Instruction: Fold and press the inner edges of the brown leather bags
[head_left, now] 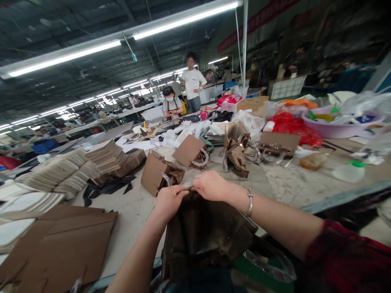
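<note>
We see left hand [167,202] and right hand [211,186] close together, both pinching the far edge of a dark brown bag [203,228], which sits at the worktop's [134,217] near edge. Past it we have more brown bags [153,174], panels [69,246] at left, a pink basin [332,129] far right.

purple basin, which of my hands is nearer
Right. Your right hand, on the held brown bag, is left of the basin and closer to the camera; your left hand is farther left.
</note>
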### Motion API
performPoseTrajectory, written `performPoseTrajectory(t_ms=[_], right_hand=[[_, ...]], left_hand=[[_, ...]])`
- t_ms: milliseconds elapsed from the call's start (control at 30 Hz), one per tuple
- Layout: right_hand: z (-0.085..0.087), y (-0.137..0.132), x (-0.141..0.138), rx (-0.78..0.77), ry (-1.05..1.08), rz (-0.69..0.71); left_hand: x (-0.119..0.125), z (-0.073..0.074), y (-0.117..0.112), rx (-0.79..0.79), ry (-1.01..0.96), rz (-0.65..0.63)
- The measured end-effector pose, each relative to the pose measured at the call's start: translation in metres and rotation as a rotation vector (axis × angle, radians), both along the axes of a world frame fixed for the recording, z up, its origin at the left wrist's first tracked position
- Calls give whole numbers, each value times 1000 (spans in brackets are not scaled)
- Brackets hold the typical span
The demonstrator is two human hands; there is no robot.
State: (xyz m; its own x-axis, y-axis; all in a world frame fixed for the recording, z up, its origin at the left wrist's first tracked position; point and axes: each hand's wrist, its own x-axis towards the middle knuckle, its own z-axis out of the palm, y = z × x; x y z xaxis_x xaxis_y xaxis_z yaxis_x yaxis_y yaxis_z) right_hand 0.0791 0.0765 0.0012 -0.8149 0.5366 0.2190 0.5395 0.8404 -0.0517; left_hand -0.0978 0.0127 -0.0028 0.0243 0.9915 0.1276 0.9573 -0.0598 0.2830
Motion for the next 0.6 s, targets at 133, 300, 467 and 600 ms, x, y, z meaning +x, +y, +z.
performPoseTrajectory(t_ms=[133,300,467,600], right_hand=[[-1,1,3,6,20,9],[1,5,8,-37,93,42],[5,3,-5,-37,26,29],[7,2,-21,-11,-14,48]], left_hand=[[-6,1,-3,-4,-139,-10],[-8,0,-7,1,-121,46],[-3,-1,-8,37,-73,84],[-4,-3,-6,32,-133,103]])
